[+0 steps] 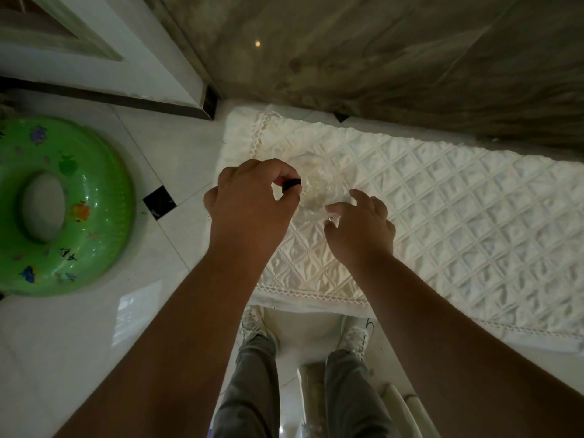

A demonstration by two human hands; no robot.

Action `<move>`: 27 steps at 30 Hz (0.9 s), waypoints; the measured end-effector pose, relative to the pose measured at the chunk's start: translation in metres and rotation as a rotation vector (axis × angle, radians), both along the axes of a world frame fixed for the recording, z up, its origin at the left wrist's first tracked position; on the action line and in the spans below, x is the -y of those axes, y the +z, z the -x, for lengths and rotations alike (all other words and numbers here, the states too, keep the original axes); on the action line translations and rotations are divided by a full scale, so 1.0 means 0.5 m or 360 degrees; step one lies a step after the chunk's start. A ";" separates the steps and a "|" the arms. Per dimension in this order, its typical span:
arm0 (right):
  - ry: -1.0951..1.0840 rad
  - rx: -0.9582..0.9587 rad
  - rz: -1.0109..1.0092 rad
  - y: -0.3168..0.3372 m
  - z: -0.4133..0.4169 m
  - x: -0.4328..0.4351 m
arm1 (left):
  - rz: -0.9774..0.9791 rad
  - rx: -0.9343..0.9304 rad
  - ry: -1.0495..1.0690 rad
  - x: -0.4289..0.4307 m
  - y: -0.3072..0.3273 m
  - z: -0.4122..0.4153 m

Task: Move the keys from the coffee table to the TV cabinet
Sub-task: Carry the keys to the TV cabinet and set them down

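Head view: left hand pinched shut on a small black piece, presumably the keys, over a clear glass bowl on the quilted white cabinet cover. Right hand fingers spread, at the bowl's near rim; a small metallic bit shows at its thumb.

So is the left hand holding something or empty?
Holding: the left hand pinches a small black object between thumb and fingers, above a clear glass bowl. Whether it's the keys, cannot tell.
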State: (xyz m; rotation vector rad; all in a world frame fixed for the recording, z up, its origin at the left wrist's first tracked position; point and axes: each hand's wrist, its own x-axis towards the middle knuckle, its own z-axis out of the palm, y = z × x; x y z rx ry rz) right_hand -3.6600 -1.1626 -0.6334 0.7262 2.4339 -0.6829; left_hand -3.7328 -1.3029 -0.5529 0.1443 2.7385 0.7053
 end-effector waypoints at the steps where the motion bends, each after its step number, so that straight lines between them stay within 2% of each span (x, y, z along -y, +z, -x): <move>1: 0.0025 -0.0001 -0.0017 -0.002 -0.004 0.003 | 0.0006 -0.0001 -0.0004 0.001 -0.004 0.000; 13: 0.0175 -0.0117 -0.0234 -0.013 -0.005 0.015 | 0.0023 0.0003 -0.0008 -0.004 -0.033 -0.005; 21: 0.0025 -0.0235 -0.0135 -0.015 0.018 0.018 | 0.0023 0.0002 -0.0003 -0.001 -0.048 -0.007; 27: 0.0261 -0.0018 -0.0144 -0.027 0.000 0.025 | 0.0032 -0.0005 0.0000 0.008 -0.066 -0.012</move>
